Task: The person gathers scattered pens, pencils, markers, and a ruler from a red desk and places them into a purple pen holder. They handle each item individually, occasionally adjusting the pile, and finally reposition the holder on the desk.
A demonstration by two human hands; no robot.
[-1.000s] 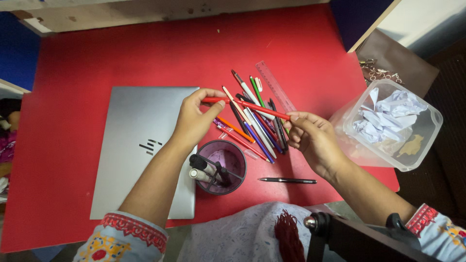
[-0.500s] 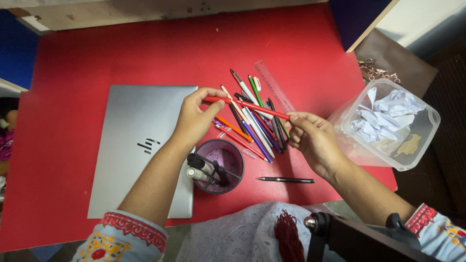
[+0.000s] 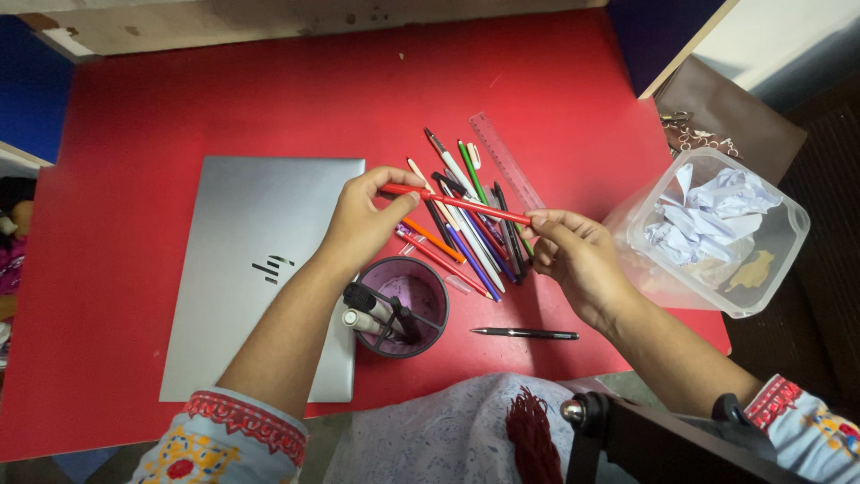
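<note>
Both hands hold one red pen [image 3: 457, 203] level above the red table [image 3: 269, 99]. My left hand [image 3: 363, 222] pinches its left end, and my right hand [image 3: 578, 255] pinches its right end. Under the pen lies a heap of several pens and pencils [image 3: 470, 224] with a pink ruler [image 3: 506, 161] along its far side. A purple cup [image 3: 408, 305] holding two markers stands just below my left hand. A black pen [image 3: 527, 333] lies alone near the table's front edge.
A shut silver laptop [image 3: 255, 260] lies at the left under my left forearm. A clear plastic box [image 3: 717, 233] with crumpled paper stands at the table's right edge. Behind it are a brown pouch [image 3: 743, 112] and keys [image 3: 694, 134].
Both hands keep their hold on the red pen, which has barely shifted. The view has moved slightly.
</note>
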